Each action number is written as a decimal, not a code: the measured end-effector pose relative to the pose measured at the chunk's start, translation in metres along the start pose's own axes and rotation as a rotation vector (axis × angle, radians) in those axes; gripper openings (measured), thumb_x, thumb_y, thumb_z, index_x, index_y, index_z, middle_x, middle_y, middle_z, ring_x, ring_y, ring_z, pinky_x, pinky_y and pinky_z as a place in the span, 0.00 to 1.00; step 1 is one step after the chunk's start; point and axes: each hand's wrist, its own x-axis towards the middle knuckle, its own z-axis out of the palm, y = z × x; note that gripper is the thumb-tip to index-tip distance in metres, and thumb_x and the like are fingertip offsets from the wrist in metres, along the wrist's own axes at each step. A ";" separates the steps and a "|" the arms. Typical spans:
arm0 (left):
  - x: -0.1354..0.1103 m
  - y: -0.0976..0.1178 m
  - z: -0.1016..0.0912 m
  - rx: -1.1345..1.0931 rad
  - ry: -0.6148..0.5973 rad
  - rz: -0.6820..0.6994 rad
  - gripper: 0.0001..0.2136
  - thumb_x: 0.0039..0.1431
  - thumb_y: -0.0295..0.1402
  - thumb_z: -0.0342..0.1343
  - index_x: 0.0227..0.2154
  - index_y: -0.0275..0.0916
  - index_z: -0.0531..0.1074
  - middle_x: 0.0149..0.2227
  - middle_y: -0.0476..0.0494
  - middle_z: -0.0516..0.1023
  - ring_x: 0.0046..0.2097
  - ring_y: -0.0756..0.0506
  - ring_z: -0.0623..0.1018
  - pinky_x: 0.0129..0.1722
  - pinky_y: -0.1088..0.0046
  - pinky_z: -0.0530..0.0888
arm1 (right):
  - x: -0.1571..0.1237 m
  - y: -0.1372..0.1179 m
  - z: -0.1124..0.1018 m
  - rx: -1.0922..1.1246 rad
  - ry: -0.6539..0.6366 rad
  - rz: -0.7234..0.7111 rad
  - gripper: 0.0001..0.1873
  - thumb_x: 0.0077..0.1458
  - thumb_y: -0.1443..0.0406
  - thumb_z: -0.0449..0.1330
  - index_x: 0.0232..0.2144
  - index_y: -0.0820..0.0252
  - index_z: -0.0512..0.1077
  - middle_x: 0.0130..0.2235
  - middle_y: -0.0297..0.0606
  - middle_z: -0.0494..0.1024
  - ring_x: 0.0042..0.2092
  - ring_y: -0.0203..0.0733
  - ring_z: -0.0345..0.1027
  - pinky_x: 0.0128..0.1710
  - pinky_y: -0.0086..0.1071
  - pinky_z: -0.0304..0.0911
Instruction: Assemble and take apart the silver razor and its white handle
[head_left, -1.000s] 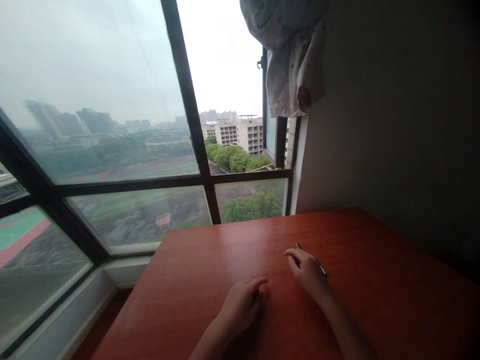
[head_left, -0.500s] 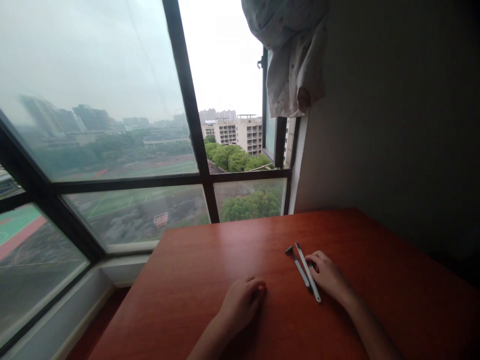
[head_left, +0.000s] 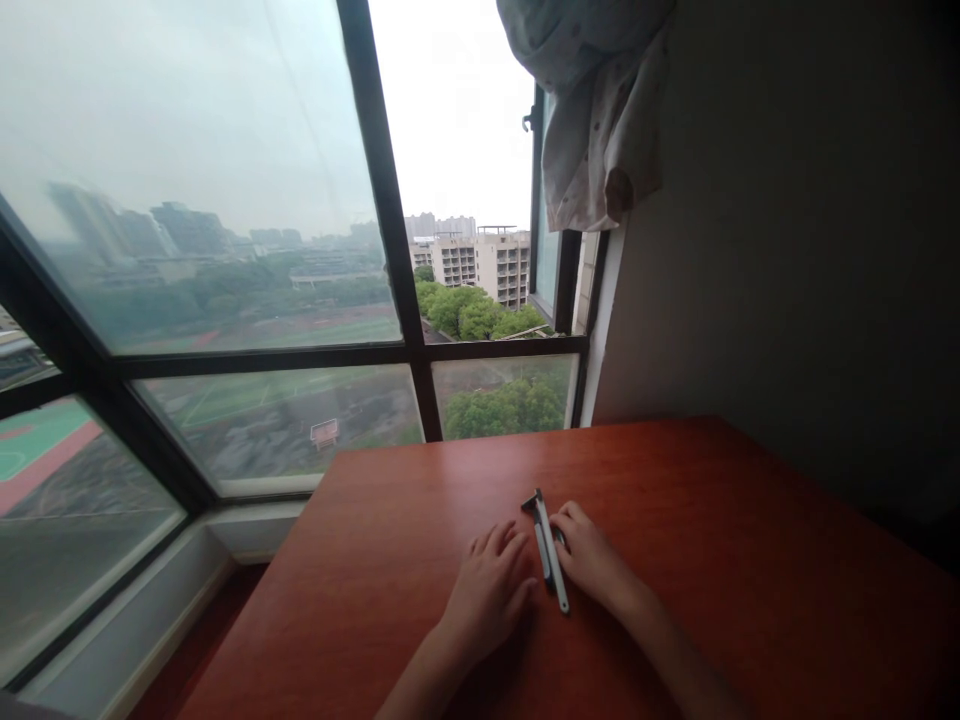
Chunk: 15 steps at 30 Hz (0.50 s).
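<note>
A razor (head_left: 542, 552) with a dark T-shaped head and a grey and black handle lies on the reddish-brown table (head_left: 390, 500). Against its right side rests a slim whitish stick (head_left: 557, 578) with a small hole in its near end; its far end meets the razor's head, and I cannot tell its kind. My right hand (head_left: 589, 560) is closed just right of the stick, its fingers curled at the edge. A small dark thing shows between those fingers, too hidden to name. Left of the razor, my left hand (head_left: 489, 590) is open over the table, fingers spread, holding nothing.
Beyond the table's far edge stands a large dark-framed window (head_left: 420, 352) with one open sash. A bundled pale curtain (head_left: 592, 150) hangs at its upper right. A shadowed wall (head_left: 750, 250) rises to the right.
My right hand has moved left, and the razor and stick have shifted left with it. My left hand's fingers have opened out, and the tools now lie close beside it.
</note>
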 end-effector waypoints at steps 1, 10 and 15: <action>0.000 -0.002 -0.001 0.013 -0.005 -0.008 0.24 0.58 0.35 0.54 0.58 0.44 0.61 0.62 0.38 0.61 0.62 0.36 0.61 0.60 0.53 0.59 | 0.003 -0.007 0.004 0.013 -0.007 -0.012 0.14 0.52 0.75 0.52 0.36 0.59 0.73 0.39 0.40 0.69 0.40 0.40 0.69 0.44 0.29 0.63; -0.001 -0.007 -0.009 0.081 -0.033 -0.056 0.26 0.57 0.37 0.54 0.58 0.42 0.61 0.62 0.36 0.61 0.63 0.37 0.59 0.61 0.54 0.56 | 0.020 -0.037 0.027 0.034 -0.043 -0.046 0.12 0.55 0.74 0.52 0.36 0.60 0.73 0.41 0.42 0.70 0.41 0.40 0.68 0.45 0.30 0.63; -0.003 -0.004 -0.010 0.091 -0.064 -0.067 0.27 0.57 0.37 0.54 0.60 0.43 0.60 0.64 0.37 0.59 0.64 0.37 0.57 0.62 0.53 0.53 | 0.012 -0.028 0.020 0.113 -0.028 -0.121 0.11 0.52 0.74 0.54 0.37 0.59 0.72 0.41 0.41 0.70 0.42 0.41 0.67 0.46 0.31 0.64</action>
